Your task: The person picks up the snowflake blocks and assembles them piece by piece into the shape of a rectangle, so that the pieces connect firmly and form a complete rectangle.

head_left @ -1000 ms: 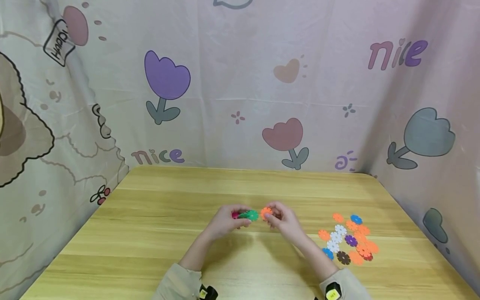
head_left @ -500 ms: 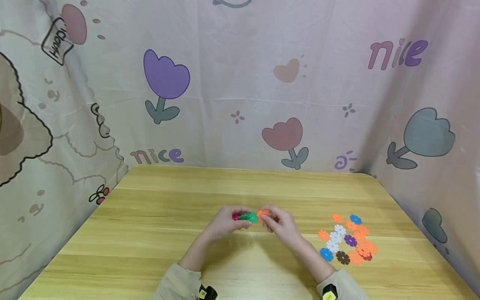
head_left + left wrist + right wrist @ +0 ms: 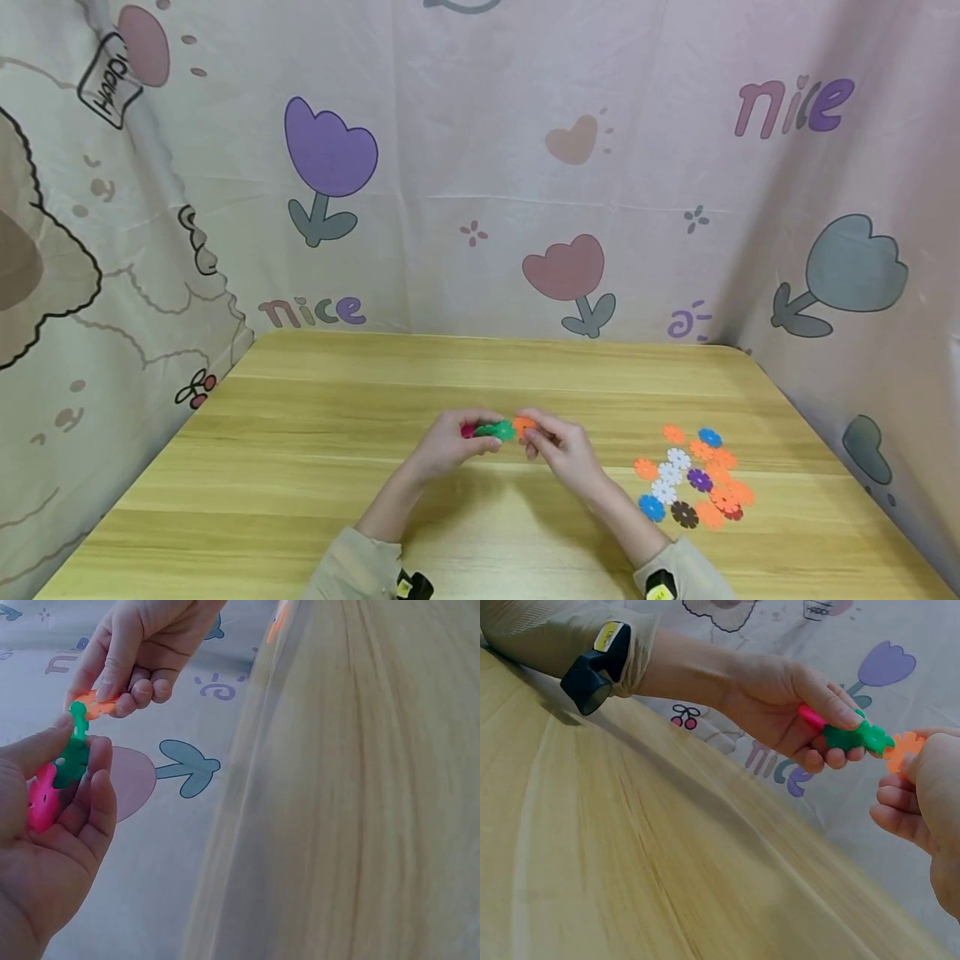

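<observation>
My left hand (image 3: 446, 443) grips a small chain of notched plastic discs above the table. In the left wrist view the chain has a pink disc (image 3: 43, 799) deep in the palm and green discs (image 3: 73, 761) between thumb and fingers. My right hand (image 3: 566, 450) pinches an orange notched disc (image 3: 904, 752) between thumb and forefinger. The edge of that orange disc meets the outer green disc (image 3: 874, 740) in the right wrist view. Part of the pink disc is covered by the left fingers.
Right of my hands, several loose notched discs lie on the wooden table (image 3: 300, 500): orange ones (image 3: 718, 475), white ones (image 3: 670, 475), a purple one (image 3: 700, 480), a dark brown one (image 3: 684, 514) and blue ones (image 3: 652, 508). A printed curtain (image 3: 450, 150) hangs behind the table.
My right hand has moved left, bringing the orange disc from a small gap away up against the green disc. The left hand has stayed nearly still, holding the chain.
</observation>
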`<state>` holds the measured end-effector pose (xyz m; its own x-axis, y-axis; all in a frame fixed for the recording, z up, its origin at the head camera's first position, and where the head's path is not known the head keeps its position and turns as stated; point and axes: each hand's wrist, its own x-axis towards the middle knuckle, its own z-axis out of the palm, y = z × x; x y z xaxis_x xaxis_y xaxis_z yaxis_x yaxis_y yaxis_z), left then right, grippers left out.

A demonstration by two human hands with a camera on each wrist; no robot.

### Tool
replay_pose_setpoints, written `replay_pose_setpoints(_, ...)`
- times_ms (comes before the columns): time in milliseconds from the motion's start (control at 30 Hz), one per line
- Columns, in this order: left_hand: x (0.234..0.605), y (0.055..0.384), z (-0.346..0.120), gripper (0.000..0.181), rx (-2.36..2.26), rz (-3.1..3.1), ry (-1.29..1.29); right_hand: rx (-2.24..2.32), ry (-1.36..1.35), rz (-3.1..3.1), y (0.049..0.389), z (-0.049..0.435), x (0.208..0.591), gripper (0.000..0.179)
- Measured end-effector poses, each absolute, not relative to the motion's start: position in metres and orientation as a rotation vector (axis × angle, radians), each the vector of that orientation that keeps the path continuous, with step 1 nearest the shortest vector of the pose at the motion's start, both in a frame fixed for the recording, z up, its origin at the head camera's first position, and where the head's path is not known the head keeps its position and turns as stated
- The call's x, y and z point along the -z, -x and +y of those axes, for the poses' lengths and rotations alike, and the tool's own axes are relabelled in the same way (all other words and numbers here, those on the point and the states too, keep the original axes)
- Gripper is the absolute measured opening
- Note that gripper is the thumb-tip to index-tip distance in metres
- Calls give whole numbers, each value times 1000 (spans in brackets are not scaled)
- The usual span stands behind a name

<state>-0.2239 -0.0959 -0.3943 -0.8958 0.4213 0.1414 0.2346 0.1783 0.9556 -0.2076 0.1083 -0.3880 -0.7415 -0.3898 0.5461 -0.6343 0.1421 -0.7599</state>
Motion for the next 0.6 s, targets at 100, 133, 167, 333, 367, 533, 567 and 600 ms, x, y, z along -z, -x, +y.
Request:
replay_pose_setpoints(100,393,223,-96,26,-1822,2285,-653,-1603,-1055,-2143,207,107,388,25)
replay_pose_setpoints(133,393,222,-96,26,-1822,2287,-662,-1587,-1083,-2116,208,107,389,25)
replay_pose_setpoints(167,393,222,-95,26,-1820,2290,-674,-1571,-1114,-2087,208,106,389,24)
replay_pose_setpoints(333,392,220,-95,26,-1828,2277,-727,-1537,-1213,-1974,209,104,392,23)
replay_pose_setpoints(367,392,220,-95,26,-1829,2276,-731,-1539,-1216,-1967,209,104,393,23)
replay_pose_setpoints(533,393,221,-95,25,-1817,2292,-709,-1555,-1200,-1980,210,103,395,22)
replay_pose_setpoints(567,393,221,-95,25,-1808,2304,-709,-1552,-1192,-1988,210,103,395,22)
replay_pose_setpoints(600,393,221,-94,25,-1798,2315,-706,-1553,-1183,-1996,209,104,396,22)
